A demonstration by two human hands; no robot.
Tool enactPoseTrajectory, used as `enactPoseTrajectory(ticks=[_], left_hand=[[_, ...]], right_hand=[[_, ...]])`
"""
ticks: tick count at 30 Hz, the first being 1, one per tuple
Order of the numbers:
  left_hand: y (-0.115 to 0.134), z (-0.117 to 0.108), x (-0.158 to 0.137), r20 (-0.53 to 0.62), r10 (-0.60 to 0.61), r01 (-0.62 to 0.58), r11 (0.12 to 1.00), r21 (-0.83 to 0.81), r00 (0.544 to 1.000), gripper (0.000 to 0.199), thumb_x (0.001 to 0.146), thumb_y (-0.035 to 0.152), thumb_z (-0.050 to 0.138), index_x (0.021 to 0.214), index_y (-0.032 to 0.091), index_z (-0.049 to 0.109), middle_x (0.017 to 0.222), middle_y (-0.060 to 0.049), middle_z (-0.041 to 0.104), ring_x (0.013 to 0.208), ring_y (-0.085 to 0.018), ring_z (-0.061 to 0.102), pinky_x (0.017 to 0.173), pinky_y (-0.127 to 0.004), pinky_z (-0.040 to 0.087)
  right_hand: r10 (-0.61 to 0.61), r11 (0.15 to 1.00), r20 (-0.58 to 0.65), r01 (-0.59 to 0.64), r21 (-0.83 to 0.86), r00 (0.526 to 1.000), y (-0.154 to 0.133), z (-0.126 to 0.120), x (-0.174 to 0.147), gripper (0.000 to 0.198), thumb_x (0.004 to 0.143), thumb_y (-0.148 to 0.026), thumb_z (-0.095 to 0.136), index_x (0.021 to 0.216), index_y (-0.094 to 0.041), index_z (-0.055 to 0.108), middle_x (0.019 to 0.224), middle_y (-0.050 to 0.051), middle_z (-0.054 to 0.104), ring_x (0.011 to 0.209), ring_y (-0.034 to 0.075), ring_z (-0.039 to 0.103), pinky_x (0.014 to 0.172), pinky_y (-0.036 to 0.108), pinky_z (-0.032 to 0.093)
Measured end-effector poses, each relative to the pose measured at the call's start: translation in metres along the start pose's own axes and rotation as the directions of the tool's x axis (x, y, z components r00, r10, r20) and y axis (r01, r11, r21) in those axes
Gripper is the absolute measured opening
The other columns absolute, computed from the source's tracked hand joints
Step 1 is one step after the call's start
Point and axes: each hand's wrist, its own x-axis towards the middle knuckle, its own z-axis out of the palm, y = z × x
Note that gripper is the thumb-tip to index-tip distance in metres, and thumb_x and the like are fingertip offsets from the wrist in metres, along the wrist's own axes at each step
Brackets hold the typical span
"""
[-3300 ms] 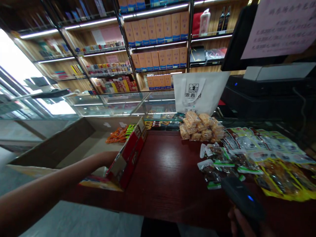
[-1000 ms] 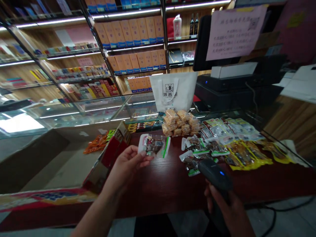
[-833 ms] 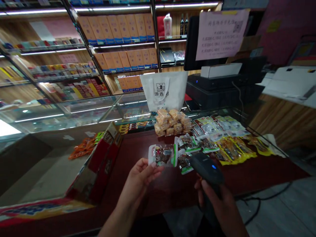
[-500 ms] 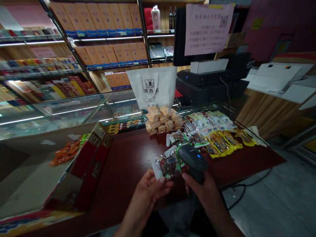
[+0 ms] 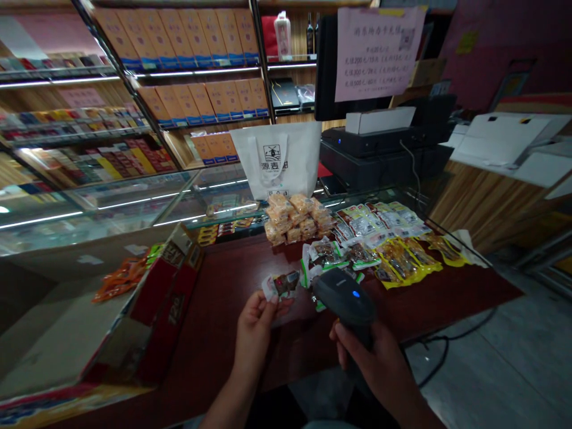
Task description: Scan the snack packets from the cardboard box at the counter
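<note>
So it's one open cardboard box [image 5: 156, 316] filling the lower left, one white bag [image 5: 299, 158] upright above centre, the right hand [image 5: 375, 357] curled around one dark scanner [image 5: 342, 292] at lower centre and, apart from it, the left hand [image 5: 255, 322] pinching one small packet [image 5: 285, 285] just below centre.

Dim overall. Shelf strips [image 5: 196, 71] bright, streak glare on glass case [image 5: 138, 200], sheen on bench [image 5: 218, 292]. Edges stretched, left side soft.
</note>
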Motion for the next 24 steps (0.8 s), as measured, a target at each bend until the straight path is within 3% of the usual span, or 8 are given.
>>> enactPoseTrajectory(ticks=[11, 17, 24], left_hand=[[-0.0033, 0.0049, 0.0011, -0.003, 0.062, -0.062, 0.997, 0.047, 0.998, 0.038, 0.071, 0.045, 0.081, 0.092, 0.017, 0.066, 0.088, -0.005, 0.077, 0.079, -0.021, 0.074, 0.078, -0.031, 0.059], [-0.0028, 0.0028, 0.0005, -0.008, 0.082, -0.080, 0.983, 0.164, 0.997, 0.030, 0.077, 0.043, 0.075, 0.090, 0.016, 0.068, 0.086, -0.006, 0.078, 0.083, -0.022, 0.073, 0.079, -0.031, 0.058], [-0.0043, 0.0054, -0.0010, 0.014, 0.046, -0.047, 0.998, 0.051, 0.999, 0.036, 0.072, 0.044, 0.080, 0.091, 0.017, 0.064, 0.087, -0.005, 0.077, 0.079, -0.021, 0.075, 0.079, -0.031, 0.059]], right_hand=[[0.020, 0.994, 0.054, -0.015, -0.106, 0.998, -0.0037, 0.0056, -0.0029, 0.043, 0.085, -0.061, 0.061, 0.073, -0.020, 0.059, 0.045, -0.005, 0.054, 0.040, 0.013, 0.052, 0.044, 0.023, 0.042], [0.030, 0.993, 0.070, -0.022, -0.118, 0.997, 0.0000, 0.0033, -0.0040, 0.044, 0.085, -0.062, 0.060, 0.070, -0.020, 0.058, 0.045, -0.005, 0.054, 0.039, 0.012, 0.052, 0.044, 0.023, 0.042], [0.016, 0.995, 0.086, -0.008, -0.095, 0.996, 0.0049, -0.0035, -0.0055, 0.044, 0.088, -0.060, 0.058, 0.070, -0.019, 0.058, 0.044, -0.005, 0.053, 0.039, 0.012, 0.051, 0.044, 0.023, 0.041]])
